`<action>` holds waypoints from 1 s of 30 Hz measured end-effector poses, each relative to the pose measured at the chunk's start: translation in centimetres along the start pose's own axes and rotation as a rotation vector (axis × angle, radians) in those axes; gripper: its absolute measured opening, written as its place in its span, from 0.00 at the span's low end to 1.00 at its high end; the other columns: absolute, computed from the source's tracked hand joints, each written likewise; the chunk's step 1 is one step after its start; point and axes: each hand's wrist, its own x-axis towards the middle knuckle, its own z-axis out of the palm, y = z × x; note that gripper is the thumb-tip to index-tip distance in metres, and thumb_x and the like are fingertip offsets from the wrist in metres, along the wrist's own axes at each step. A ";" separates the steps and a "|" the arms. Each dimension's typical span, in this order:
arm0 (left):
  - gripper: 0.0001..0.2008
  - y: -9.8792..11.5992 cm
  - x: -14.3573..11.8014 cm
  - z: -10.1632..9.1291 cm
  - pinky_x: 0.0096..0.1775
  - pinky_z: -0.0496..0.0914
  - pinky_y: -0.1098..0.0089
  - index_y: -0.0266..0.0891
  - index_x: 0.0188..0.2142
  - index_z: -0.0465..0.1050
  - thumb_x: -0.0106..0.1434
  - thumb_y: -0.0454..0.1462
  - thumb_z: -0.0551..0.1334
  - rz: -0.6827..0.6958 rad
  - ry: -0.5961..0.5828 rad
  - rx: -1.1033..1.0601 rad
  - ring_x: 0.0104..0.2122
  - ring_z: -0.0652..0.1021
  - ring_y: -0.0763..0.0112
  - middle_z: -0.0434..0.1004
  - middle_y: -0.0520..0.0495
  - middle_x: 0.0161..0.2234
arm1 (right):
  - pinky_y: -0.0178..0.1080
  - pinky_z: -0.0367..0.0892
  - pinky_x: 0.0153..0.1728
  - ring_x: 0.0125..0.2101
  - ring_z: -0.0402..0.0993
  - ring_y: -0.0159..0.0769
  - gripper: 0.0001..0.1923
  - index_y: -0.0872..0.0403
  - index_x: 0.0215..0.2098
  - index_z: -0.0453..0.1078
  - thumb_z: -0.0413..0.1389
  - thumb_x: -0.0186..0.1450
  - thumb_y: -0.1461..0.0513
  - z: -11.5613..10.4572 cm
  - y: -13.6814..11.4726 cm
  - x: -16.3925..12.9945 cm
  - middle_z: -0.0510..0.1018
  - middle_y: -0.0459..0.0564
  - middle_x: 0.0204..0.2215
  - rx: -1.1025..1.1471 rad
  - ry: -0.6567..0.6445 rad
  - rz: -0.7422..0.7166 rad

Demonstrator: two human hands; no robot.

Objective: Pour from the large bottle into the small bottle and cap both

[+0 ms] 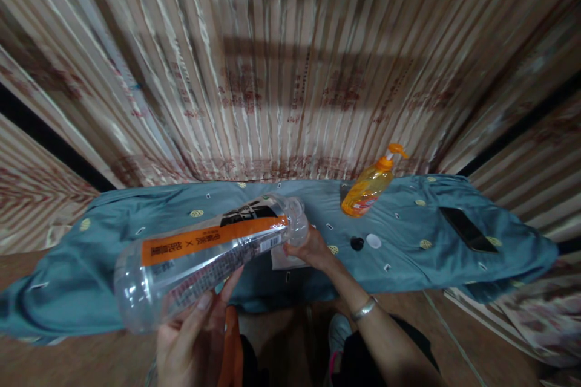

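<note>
A large clear plastic bottle point(213, 242) with an orange and silver label is held up over the left half of the cloth-covered worktop point(408, 269), lying over on its side, its base to the left and near, its neck to the right and farther off. The left hand point(193, 338) grasps the body from the near side, thumb and fingers against the lower wall. The right hand point(313, 248) is closed around the neck end, where a clear piece shows; whether this is separate from the bottle cannot be told. Below the right hand lies a white item point(284, 260), partly hidden. Just right of that hand, a small black piece point(357, 243) sits beside a white disc point(373, 241). Farther back stands an amber pump bottle point(365, 190), and toward the right end lies a dark phone point(467, 230).
</note>
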 end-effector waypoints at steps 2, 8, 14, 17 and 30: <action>0.17 0.0 0.0 0.0 0.56 0.72 0.43 0.41 0.34 0.80 0.44 0.40 0.78 0.006 -0.002 -0.001 0.50 0.80 0.49 0.82 0.49 0.34 | 0.44 0.75 0.42 0.38 0.81 0.43 0.19 0.51 0.40 0.70 0.64 0.49 0.60 0.0 0.0 0.0 0.83 0.49 0.39 0.008 0.006 0.009; 0.18 0.1 -0.1 0.3 0.52 0.77 0.49 0.40 0.34 0.80 0.43 0.39 0.78 -0.012 0.001 -0.006 0.49 0.80 0.51 0.81 0.49 0.35 | 0.45 0.75 0.43 0.39 0.80 0.43 0.19 0.51 0.40 0.70 0.64 0.49 0.59 0.0 -0.2 -0.1 0.83 0.50 0.41 0.024 0.002 -0.004; 0.18 0.2 -0.1 0.3 0.47 0.80 0.54 0.39 0.34 0.79 0.43 0.38 0.78 -0.013 0.010 -0.018 0.48 0.80 0.53 0.81 0.49 0.35 | 0.43 0.76 0.42 0.38 0.80 0.42 0.18 0.51 0.40 0.71 0.64 0.50 0.60 -0.2 -0.3 -0.1 0.83 0.49 0.40 -0.005 0.001 0.022; 0.19 0.2 -0.2 0.2 0.46 0.80 0.53 0.40 0.36 0.80 0.43 0.38 0.78 -0.009 0.005 -0.030 0.46 0.80 0.55 0.81 0.50 0.35 | 0.44 0.75 0.43 0.39 0.80 0.42 0.19 0.51 0.40 0.71 0.64 0.50 0.61 -0.3 -0.4 -0.1 0.83 0.49 0.40 -0.010 -0.007 0.020; 0.16 0.2 -0.2 0.2 0.57 0.71 0.43 0.40 0.33 0.79 0.45 0.39 0.78 -0.013 -0.010 -0.002 0.48 0.80 0.51 0.82 0.49 0.33 | 0.45 0.76 0.42 0.38 0.81 0.43 0.19 0.50 0.41 0.71 0.64 0.50 0.60 0.0 0.0 0.0 0.83 0.48 0.39 -0.036 0.010 0.001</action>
